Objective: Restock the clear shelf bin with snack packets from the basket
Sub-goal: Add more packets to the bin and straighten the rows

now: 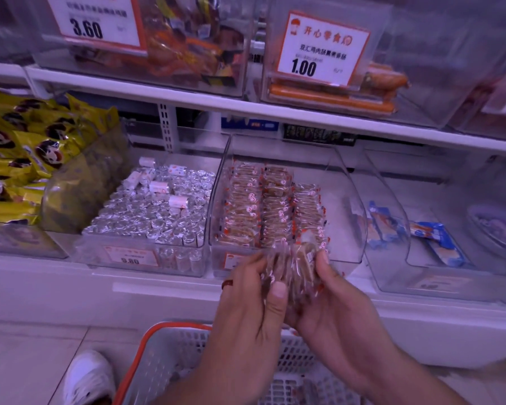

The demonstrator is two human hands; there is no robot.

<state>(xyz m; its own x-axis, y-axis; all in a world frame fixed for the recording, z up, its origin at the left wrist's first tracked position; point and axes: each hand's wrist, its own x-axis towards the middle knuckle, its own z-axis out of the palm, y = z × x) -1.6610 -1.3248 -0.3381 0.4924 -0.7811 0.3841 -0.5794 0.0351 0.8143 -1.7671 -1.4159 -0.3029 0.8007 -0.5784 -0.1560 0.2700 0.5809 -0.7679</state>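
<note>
A stack of snack packets (292,270), thin brown slabs sealed in crinkled clear film with red-edged ends, is held between both hands just in front of the clear shelf bin (345,200). The left hand (246,311) is wrapped round the near side of the stack, its fingers (247,266) curled onto the film and its thumb laid flat along the front; a dark red ring is worn on one finger. The right hand (330,305) cups the stack from the other side, its fingers curled behind the packets and its thumb (323,260) pressed on the upper edge.

The bin is made of glossy transparent plastic with a curved, scooped side wall, and is already lined with three tidy rows of the same packets stood on edge; bare floor is seen at its right part. Directly left of the bin, a second clear bin (146,258) is packed with small foil-wrapped cylinders, silvery and wrinkled. Further left of the bin, yellow glossy bags (27,147) are heaped. Below the bin, beneath the hands, a basket (170,352) of grey perforated plastic with an orange rim stands on the tiled floor, beside a white shoe (89,378).
</note>
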